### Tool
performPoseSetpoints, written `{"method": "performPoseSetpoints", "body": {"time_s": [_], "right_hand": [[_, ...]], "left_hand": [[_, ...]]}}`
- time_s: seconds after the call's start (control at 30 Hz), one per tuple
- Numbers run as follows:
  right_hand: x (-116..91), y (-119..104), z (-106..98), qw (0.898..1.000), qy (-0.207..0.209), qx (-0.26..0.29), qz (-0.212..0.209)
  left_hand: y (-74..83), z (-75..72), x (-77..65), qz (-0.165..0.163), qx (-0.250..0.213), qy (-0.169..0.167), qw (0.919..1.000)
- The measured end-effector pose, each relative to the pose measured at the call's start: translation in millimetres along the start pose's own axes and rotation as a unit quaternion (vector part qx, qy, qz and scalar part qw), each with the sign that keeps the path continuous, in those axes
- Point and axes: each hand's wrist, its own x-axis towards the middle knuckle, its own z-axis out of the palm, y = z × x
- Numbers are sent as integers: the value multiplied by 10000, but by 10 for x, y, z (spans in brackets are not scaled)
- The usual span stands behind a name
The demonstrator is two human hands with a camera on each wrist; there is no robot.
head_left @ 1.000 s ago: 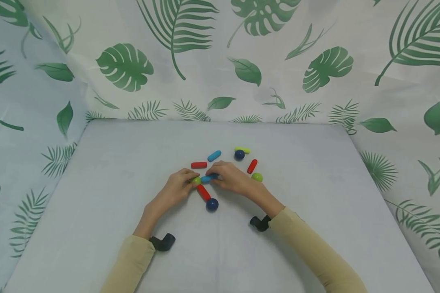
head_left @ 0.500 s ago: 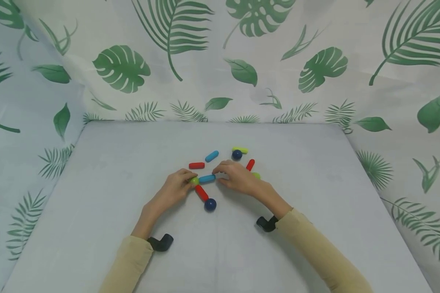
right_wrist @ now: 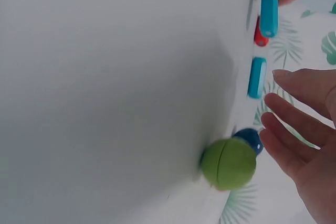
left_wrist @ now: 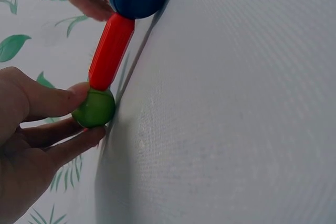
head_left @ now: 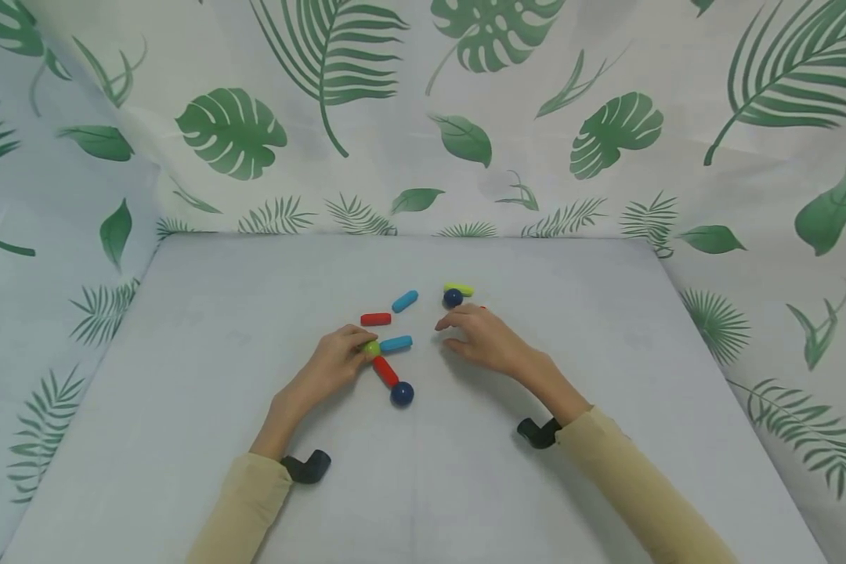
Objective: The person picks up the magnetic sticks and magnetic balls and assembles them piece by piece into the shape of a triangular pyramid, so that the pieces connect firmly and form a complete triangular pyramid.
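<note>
Bounded along the left, far and right edges of the table (head_left: 162, 399) by leaf-printed cloth (head_left: 377, 149). Wears a tan sleeve (head_left: 243, 497) over the near left part, with a curved black piece (head_left: 309, 467) at the wrist. Pinches a green ball (head_left: 372, 349) between thumb and fingers of the left hand (head_left: 330, 363), just left of midway between the table's left and right edges. Has a loose red rod (head_left: 376, 319) lying just beyond, toward the far edge. Has a slanted red rod (head_left: 385, 371) touching the pinched ball, running toward the near edge and rightward to a dark blue ball (head_left: 402, 394). Has a blue rod (head_left: 397, 343) touching the same green ball, pointing toward the right edge. Has a tilted blue rod (head_left: 405, 301) lying nearer the far edge.

Holds the right hand (head_left: 482, 340) apart from the joined pieces, toward the right edge, thumb and fingers spread. Has a farther dark blue ball (head_left: 453, 298) beyond that hand, overlapping a yellow rod (head_left: 460, 289); cannot tell whether touching. Shows only a bit of a hidden red rod (head_left: 482, 308) past the knuckles. Shows, in the right wrist view, a loose green ball (right_wrist: 229, 164) near the right hand's fingers.
</note>
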Motion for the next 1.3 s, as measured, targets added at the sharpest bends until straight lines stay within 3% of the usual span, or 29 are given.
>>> {"method": "performPoseSetpoints", "body": {"time_s": [0.4, 0.73, 1.3], "right_hand": [[-203, 253, -114, 9990, 441, 65, -94], [-348, 368, -141, 9993, 237, 277, 105], [-335, 337, -20, 9975, 266, 634, -189]], "left_hand": [[-13, 5, -12, 95, -39, 35, 9999], [11, -6, -14, 113, -4, 19, 9999], [20, -33, -23, 145, 59, 2, 9999]]}}
